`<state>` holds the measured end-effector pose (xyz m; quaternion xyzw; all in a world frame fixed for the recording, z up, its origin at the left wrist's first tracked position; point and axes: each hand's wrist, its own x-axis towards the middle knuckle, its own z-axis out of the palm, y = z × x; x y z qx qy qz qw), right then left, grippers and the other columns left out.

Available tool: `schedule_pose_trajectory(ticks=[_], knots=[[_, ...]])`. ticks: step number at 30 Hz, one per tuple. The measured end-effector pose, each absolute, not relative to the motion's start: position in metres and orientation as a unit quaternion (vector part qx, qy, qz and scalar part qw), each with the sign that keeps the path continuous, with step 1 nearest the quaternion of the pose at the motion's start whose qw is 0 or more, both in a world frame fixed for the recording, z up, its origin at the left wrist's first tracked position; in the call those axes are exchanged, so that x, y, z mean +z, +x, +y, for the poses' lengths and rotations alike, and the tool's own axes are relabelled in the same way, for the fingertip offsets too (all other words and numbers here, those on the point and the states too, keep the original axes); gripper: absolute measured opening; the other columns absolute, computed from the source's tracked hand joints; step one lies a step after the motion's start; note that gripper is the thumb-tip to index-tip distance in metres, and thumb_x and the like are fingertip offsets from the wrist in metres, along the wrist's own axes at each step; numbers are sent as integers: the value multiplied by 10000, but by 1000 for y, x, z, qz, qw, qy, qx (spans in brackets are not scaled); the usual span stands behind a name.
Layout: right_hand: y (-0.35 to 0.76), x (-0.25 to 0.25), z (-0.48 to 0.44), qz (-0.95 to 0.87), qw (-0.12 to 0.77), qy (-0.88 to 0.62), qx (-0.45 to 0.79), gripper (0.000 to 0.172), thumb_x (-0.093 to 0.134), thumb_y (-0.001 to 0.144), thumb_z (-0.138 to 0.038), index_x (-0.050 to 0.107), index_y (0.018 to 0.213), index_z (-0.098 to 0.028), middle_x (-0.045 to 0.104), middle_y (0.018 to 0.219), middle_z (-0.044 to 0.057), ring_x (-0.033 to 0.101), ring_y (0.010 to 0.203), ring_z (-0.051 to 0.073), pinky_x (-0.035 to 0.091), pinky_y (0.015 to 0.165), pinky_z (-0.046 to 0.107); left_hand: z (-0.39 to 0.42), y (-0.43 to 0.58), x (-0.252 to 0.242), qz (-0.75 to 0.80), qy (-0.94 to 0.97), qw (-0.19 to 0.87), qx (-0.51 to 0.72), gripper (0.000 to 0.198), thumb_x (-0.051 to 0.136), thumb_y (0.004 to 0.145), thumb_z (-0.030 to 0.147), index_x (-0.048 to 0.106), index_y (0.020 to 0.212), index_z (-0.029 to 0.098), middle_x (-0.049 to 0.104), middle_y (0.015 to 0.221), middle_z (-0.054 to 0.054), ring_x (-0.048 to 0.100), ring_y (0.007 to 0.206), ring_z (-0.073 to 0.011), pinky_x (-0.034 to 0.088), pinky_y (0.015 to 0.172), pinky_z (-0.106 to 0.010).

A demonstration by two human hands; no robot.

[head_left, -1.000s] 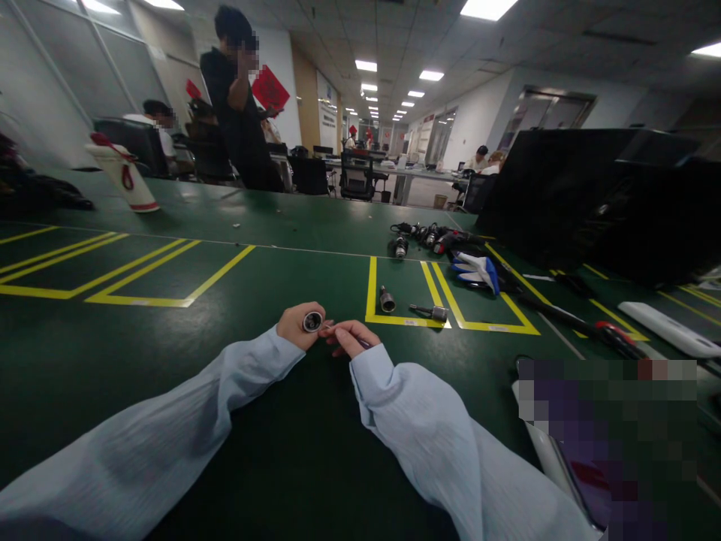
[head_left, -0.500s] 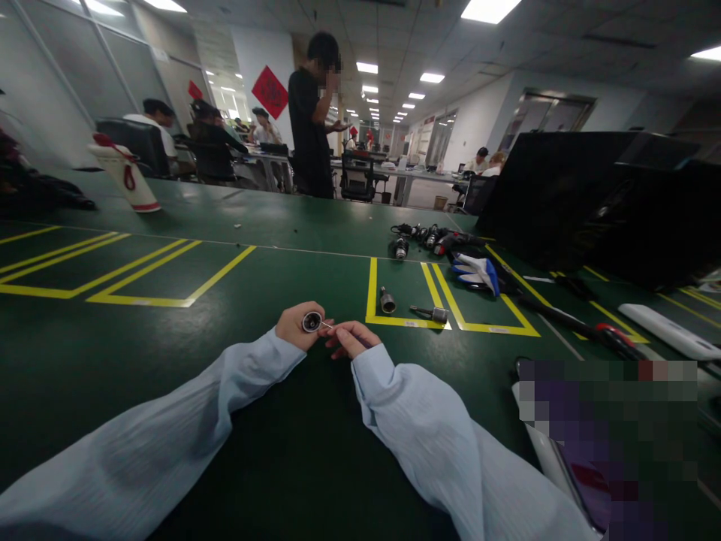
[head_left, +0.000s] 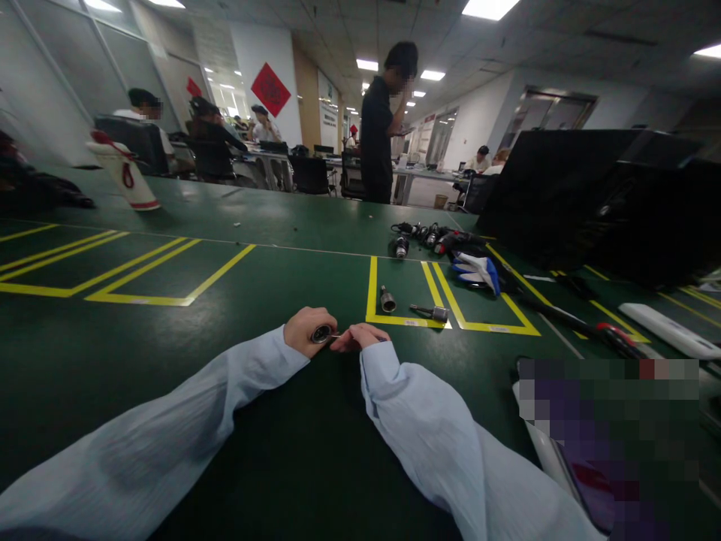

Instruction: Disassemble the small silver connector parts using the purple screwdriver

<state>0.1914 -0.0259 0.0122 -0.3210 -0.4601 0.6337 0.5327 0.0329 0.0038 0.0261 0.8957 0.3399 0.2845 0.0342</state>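
Observation:
My left hand (head_left: pixel 305 329) is closed around a round metal piece (head_left: pixel 321 333) like a socket, its dark hollow end facing me. Close beside it, my right hand (head_left: pixel 356 337) pinches a thin metal rod (head_left: pixel 336 336) whose tip reaches the side of the round piece. Whether the tip sits in a hole there I cannot tell, and most of the rod is hidden by the fingers. Right of my hands, a metal socket (head_left: pixel 387 300) and a second socket with a long shank (head_left: pixel 432 312) lie inside a yellow-taped area.
Dark metal chuck-like parts (head_left: pixel 400 247) lie farther back, near a white-and-blue glove (head_left: pixel 476 272). A phone (head_left: pixel 586 481) rests at right, below a white bar (head_left: pixel 669 330). Black monitors (head_left: pixel 557 199) stand behind. A cup (head_left: pixel 127 176) is at left; a person (head_left: pixel 378 128) stands beyond the table.
Both hands have shifted slightly right, and the round piece has turned a little. My right hand has rolled over, its fingers now more folded. The standing person has moved right.

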Motion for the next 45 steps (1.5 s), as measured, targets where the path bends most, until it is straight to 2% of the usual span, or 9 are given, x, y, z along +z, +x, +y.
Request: schedule_pose_trajectory(ticks=[8, 16, 28, 35, 40, 45], knots=[[188, 3, -20, -418, 504, -254, 712, 313, 623, 635, -454, 634, 616, -142, 689, 630, 47, 595, 573, 111, 446, 530, 213, 8, 33, 19, 367, 831, 128, 397, 113, 523, 684, 241, 551, 645, 139, 547, 592, -8, 536, 564, -115, 420, 531, -215], [187, 2, -20, -402, 511, -219, 728, 282, 649, 623, -434, 632, 660, -156, 699, 711, 48, 600, 617, 122, 449, 537, 225, 13, 31, 14, 377, 797, 147, 448, 135, 579, 648, 272, 554, 629, 141, 560, 579, -8, 538, 531, -109, 418, 490, -203], [186, 4, -23, -424, 534, -246, 689, 304, 620, 656, -463, 625, 666, -159, 691, 688, 40, 586, 571, 112, 456, 524, 230, 4, 36, 28, 436, 788, 115, 420, 182, 580, 642, 313, 560, 658, 133, 571, 576, -20, 531, 509, -110, 421, 472, -207], [180, 8, -32, -490, 565, -275, 604, 256, 611, 677, -425, 639, 715, -173, 677, 799, 44, 579, 605, 112, 446, 504, 219, 5, 34, 28, 431, 792, 113, 416, 186, 573, 625, 309, 559, 689, 136, 582, 600, -25, 547, 535, -122, 432, 490, -216], [185, 8, -29, -470, 560, -268, 628, 284, 614, 656, -447, 632, 683, -165, 678, 702, 39, 583, 577, 118, 456, 518, 229, 5, 32, 27, 438, 787, 116, 419, 200, 583, 625, 311, 550, 736, 148, 568, 627, -9, 540, 565, -121, 431, 518, -217], [199, 7, -19, -384, 546, -259, 698, 223, 605, 664, -384, 625, 626, -166, 678, 637, 30, 573, 529, 114, 447, 515, 232, 11, 26, 20, 421, 787, 144, 428, 195, 509, 687, 306, 555, 798, 153, 574, 698, -16, 540, 612, -130, 431, 561, -234]])
